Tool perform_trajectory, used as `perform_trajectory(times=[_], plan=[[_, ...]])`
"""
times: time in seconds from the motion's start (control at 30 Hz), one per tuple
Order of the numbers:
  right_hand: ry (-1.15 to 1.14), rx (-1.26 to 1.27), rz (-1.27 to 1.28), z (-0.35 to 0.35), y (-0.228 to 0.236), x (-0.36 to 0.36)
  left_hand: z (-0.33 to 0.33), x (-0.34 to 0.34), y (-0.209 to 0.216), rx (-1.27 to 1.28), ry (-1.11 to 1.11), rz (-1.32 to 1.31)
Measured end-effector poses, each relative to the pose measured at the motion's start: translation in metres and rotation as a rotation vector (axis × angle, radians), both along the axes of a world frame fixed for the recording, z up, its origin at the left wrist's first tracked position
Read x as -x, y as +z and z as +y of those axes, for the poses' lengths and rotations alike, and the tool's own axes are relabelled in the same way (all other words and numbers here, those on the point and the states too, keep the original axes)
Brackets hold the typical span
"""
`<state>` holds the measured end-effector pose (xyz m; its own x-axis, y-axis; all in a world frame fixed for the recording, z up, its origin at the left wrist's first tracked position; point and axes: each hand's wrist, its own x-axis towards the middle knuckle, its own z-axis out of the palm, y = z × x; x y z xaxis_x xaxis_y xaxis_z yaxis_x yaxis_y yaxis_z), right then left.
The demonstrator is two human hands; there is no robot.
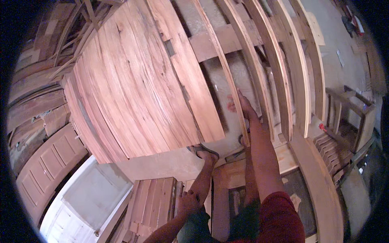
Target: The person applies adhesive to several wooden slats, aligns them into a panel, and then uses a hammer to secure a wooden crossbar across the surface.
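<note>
Boards [127,77] lie flat and side by side over the left part of the timber support, their near ends stepped unevenly along its near edge. A crosspiece [214,42] of that support shows to their right, with further boards standing on edge above it, roughly parallel and spaced apart.

Right hand [241,104]: the grip is narrow, closed around the leftmost on-edge board [223,60] close to its near end, fingers on its left face and palm on its right. This board stands between the flat boards and the other on-edge boards [276,60], apart from both at the point held.

Left hand [189,202]: lowered against the person's left leg, near the knee; whether the grip contains anything cannot be determined.

Adjacent items: a board stack [152,202] left of the legs, a white panel [95,194] beyond it, and a wooden frame [358,111] at far right.
</note>
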<state>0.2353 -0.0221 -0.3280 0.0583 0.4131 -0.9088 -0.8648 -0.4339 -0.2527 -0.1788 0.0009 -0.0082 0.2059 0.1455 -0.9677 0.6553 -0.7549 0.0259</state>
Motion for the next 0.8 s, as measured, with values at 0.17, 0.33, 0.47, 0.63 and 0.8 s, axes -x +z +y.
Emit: perform_trajectory(times=[0.17,0.33,0.47,0.63,0.8], plan=[[-0.013,0.055,-0.552,0.022,0.041,0.014,-0.005,0.015,-0.009,0.046,0.244,0.023],[0.239,0.273,-1.013,0.013,0.024,0.001,-0.008,0.012,-0.019,0.075,0.213,0.015],[0.22,0.529,-1.163,0.044,0.042,0.007,-0.005,0.015,-0.013,0.078,0.223,-0.003],[0.289,0.656,-1.05,0.061,0.06,0.01,-0.007,0.026,-0.015,0.067,0.243,-0.056],[0.268,0.677,-1.16,0.061,0.062,0.015,0.001,0.014,-0.008,0.082,0.217,-0.085]])
